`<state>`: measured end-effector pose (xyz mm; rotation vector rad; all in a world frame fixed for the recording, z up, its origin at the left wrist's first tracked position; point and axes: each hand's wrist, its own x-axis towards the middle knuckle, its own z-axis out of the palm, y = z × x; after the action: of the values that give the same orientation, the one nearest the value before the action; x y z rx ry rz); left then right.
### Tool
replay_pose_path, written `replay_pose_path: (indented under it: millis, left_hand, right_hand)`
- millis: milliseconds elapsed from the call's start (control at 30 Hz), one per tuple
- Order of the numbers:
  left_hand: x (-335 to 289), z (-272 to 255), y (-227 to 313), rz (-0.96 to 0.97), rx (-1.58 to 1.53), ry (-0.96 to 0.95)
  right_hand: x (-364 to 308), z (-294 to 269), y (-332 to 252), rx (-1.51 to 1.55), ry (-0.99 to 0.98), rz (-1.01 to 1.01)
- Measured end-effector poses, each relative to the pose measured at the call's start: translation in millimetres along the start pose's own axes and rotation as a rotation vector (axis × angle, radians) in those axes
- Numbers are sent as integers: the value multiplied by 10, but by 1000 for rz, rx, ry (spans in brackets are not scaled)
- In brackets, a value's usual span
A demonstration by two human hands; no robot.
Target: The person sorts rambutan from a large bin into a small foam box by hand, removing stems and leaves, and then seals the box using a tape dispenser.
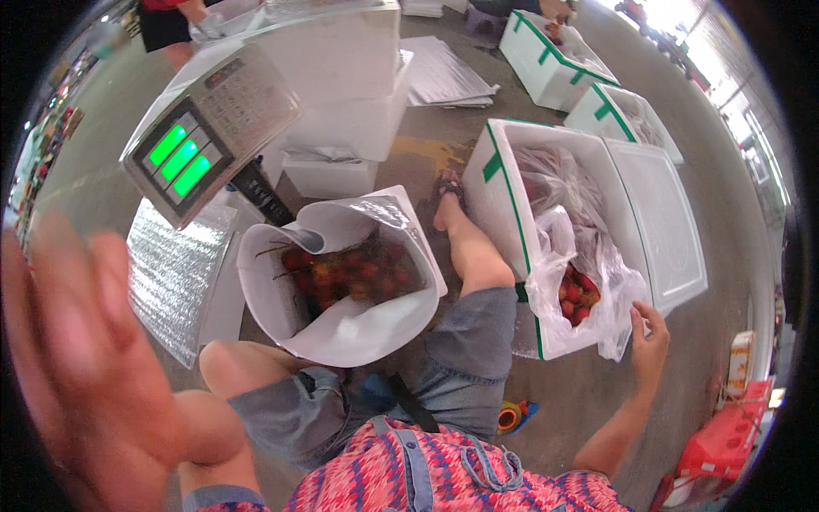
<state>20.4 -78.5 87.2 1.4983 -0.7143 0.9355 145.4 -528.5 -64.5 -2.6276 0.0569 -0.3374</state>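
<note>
My left hand (94, 367) is raised close to the camera at the lower left, blurred, fingers spread and holding nothing. My right hand (648, 341) reaches to the clear plastic bag (597, 282) of red lychee-like fruit (576, 299) inside a white foam box (503, 213) with green tape, fingers apart at the bag's edge. Between my knees a white foil-lined bag (350, 328) stands open, filled with red fruit (350, 273) on stems.
A digital scale head (205, 136) with green lit displays stands on a post behind the white bag. Stacked white foam boxes (341, 77) lie beyond it. More open foam boxes (554, 60) and a lid (665, 222) sit at right. A person (171, 21) stands far left.
</note>
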Motion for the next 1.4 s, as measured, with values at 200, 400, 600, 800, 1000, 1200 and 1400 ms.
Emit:
replay_pose_path:
  millis: [200, 400, 600, 800, 1000, 1200, 1400]
  left_hand:
    - [83, -221, 33, -237, 221, 33]
    - [-1358, -1086, -1375, -991, 1001, -539]
    - [-2227, -1430, -2264, -840, 1571, -1069]
    - [-2177, -920, -2492, -1471, 1115, -745]
    - [-2495, -1243, -2739, -1388, 1277, -614]
    - [-3077, -1344, -3136, -1284, 1253, -706]
    - [-3144, -1152, -3283, -1477, 1217, -837]
  right_hand:
    - [309, 796, 13, 168, -144, -34]
    - [216, 943, -340, 497, -337, 76]
    - [-160, 1885, -2142, 731, -807, -720]
    - [-284, 3683, -2746, 313, -689, -764]
    - [92, 3974, -2794, 516, -651, -472]
    - [-50, 3997, -2880, 558, -762, -400]
    - [-149, 4227, -2764, 646, -685, -422]
